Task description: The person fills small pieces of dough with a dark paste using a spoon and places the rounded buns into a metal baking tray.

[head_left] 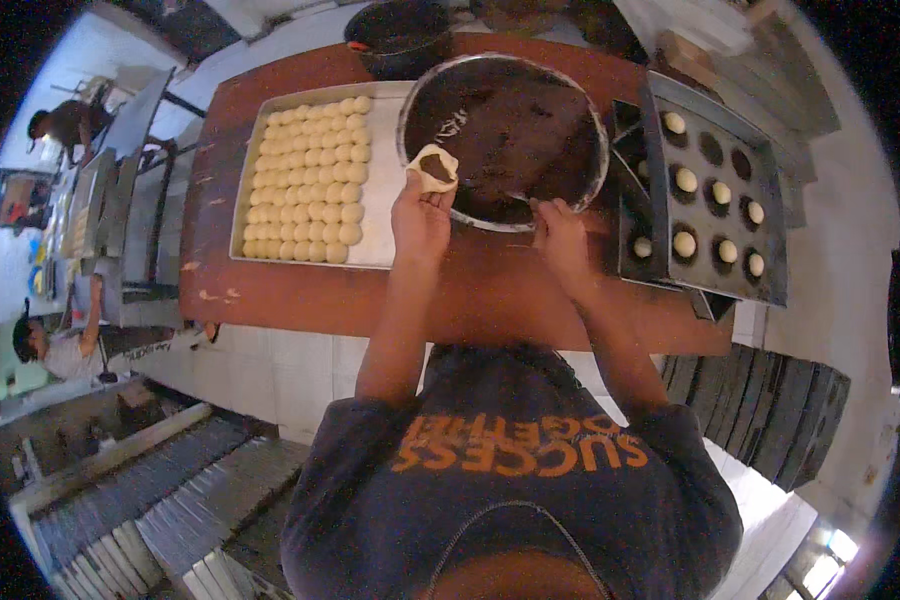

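My left hand (423, 222) holds up a flattened piece of dough (450, 168) with dark brown filling in its middle, at the left rim of a wide round basin (406, 125). A dark brown paste (510, 120) fills the basin. At its near right rim, my right hand (560, 235) is closed on a thin utensil, whose kind I cannot make out. To the left, a shallow rectangular tray (382, 215) bears close rows of pale dough balls (305, 185), with bare tray surface along its right side.
On the right, a metal baking pan (715, 110) with round hollows, several bearing dough balls, rests above another pan. A black pot (395, 35) stands beyond the red-brown table (300, 295). Dark pans (760, 410) are stacked lower right. Two people work far left.
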The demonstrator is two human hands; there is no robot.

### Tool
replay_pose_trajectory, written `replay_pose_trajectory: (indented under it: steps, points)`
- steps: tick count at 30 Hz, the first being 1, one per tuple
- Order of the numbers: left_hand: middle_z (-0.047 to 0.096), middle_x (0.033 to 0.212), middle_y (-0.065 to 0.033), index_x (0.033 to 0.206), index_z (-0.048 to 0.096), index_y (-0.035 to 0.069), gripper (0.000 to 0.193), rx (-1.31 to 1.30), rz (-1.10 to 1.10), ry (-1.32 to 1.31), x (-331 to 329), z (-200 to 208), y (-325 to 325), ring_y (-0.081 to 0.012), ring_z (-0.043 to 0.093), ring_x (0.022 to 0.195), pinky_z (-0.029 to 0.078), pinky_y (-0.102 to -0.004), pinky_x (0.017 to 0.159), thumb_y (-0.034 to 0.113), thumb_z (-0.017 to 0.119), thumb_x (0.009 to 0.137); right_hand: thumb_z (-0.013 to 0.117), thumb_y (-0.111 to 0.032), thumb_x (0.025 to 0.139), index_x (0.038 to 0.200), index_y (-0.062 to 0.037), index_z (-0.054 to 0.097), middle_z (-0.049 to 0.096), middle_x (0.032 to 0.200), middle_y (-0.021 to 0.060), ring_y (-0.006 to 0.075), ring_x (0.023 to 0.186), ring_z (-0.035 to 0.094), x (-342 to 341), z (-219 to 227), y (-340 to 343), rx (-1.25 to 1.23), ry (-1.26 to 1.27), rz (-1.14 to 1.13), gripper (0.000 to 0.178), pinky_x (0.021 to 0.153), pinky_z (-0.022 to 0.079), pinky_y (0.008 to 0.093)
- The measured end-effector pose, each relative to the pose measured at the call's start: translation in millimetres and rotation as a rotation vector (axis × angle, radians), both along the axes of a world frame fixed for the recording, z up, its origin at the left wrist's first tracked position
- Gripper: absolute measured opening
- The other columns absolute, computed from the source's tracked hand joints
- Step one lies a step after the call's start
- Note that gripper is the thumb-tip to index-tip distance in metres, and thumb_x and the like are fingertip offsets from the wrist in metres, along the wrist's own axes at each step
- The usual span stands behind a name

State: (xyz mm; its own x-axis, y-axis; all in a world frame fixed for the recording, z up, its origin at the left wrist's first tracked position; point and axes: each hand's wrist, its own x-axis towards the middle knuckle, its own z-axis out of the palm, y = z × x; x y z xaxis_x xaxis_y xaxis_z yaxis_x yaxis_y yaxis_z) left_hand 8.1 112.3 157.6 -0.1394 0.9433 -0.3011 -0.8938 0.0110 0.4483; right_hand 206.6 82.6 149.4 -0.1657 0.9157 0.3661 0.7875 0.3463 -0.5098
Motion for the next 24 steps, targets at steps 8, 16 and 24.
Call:
replay_pose_trajectory:
  steps: [8, 16, 24]
  points:
    - [0.051, 0.113, -0.0135, 0.115, 0.043, -0.003, 0.036, 0.003, -0.254, -0.024, 2, 16, -48, -0.0258, 0.052, 0.103, 0.047, -0.0391, 0.086, 0.024, 0.041, 0.091, 0.059, -0.011, 0.075, 0.095, 0.0007, 0.06, 0.061, 0.086, 0.0119, 0.0259, 0.074, 0.059, -21, 2, 10, -0.224, 0.538, 0.101, 0.023, 0.073, 0.046, 0.0313]
    - [0.048, 0.115, -0.009, 0.117, 0.042, 0.003, 0.044, 0.028, -0.367, 0.053, 82, 2, -54, -0.0224, 0.047, 0.108, 0.038, -0.0383, 0.091, 0.037, 0.039, 0.09, 0.064, -0.007, 0.074, 0.101, 0.001, 0.06, 0.064, 0.087, 0.008, 0.0157, 0.082, 0.059, 20, 32, -12, -0.421, 1.237, -0.073, 0.028, 0.077, 0.046, 0.0275]
    - [0.04, 0.127, -0.0064, 0.134, 0.026, 0.015, 0.056, 0.315, -0.527, 0.015, 177, 60, -80, -0.0222, 0.039, 0.114, 0.029, -0.035, 0.097, 0.049, 0.032, 0.09, 0.06, -0.002, 0.073, 0.099, -0.0017, 0.062, 0.064, 0.084, 0.0115, 0.021, 0.079, 0.061, 79, 62, -38, -0.122, 0.969, -0.166, 0.026, 0.075, 0.047, 0.0309]
